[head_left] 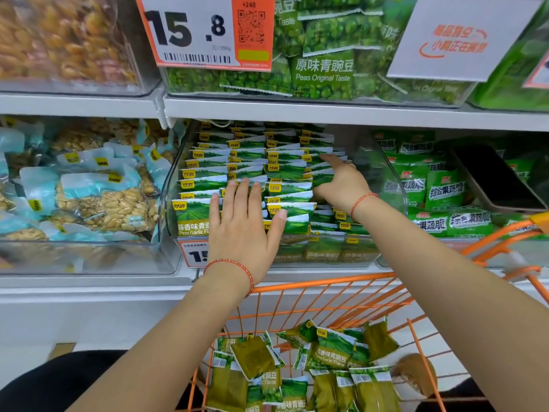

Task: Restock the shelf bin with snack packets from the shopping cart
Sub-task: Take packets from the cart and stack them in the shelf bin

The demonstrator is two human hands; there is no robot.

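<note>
L hand (242, 221) flat, fingers spread, bracing packet rows (237, 173) in bin (166, 203); R hand (341, 182) pinches packets at bin's R side. Slot upright, keep brace.

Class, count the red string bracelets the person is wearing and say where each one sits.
2: one red bracelet on the left hand's wrist, one red bracelet on the right hand's wrist. None appear hidden.
</note>
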